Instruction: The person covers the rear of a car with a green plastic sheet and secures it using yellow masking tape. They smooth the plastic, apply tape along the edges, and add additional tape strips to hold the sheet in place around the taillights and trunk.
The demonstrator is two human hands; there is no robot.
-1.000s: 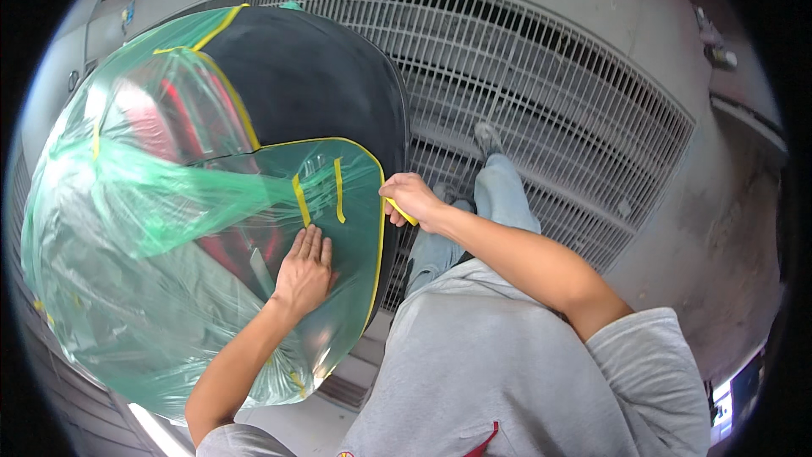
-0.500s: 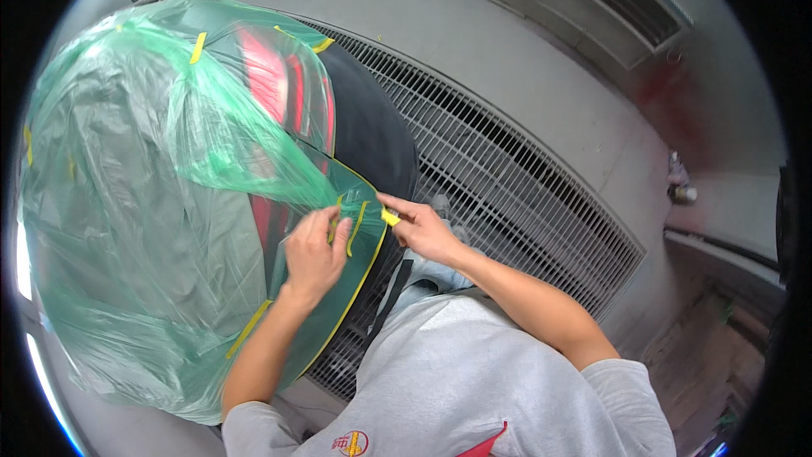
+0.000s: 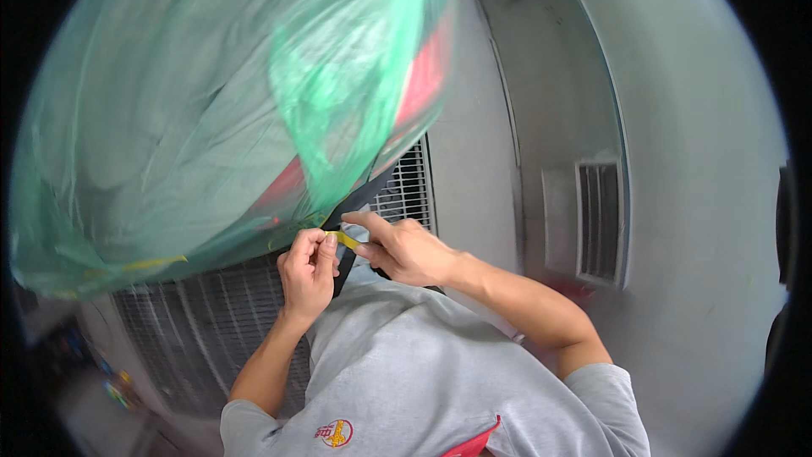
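A short strip of yellow masking tape (image 3: 345, 239) runs between my two hands, close to my body. My left hand (image 3: 306, 277) pinches one end between thumb and finger. The other end reaches the thumb of my right hand (image 3: 413, 252), whose fingers are bent around it with the index finger pointing left. Just beyond both hands, translucent green plastic film (image 3: 178, 144) drapes over a large rounded vehicle body. Through the film a red area (image 3: 425, 76) shows, blurred by motion. The film gathers into a bright bunched fold (image 3: 338, 131) that narrows toward my hands.
More yellow tape (image 3: 156, 263) lies along the film's lower edge. Floor grating (image 3: 211, 330) runs under the vehicle, and more grating (image 3: 406, 190) shows beyond my right hand. On the right stands a pale wall with a slatted vent (image 3: 599, 220).
The view has turned, and the covered vehicle now fills the upper left. My hands have come away from the film's edge and closer together, with the yellow tape now stretched between them.
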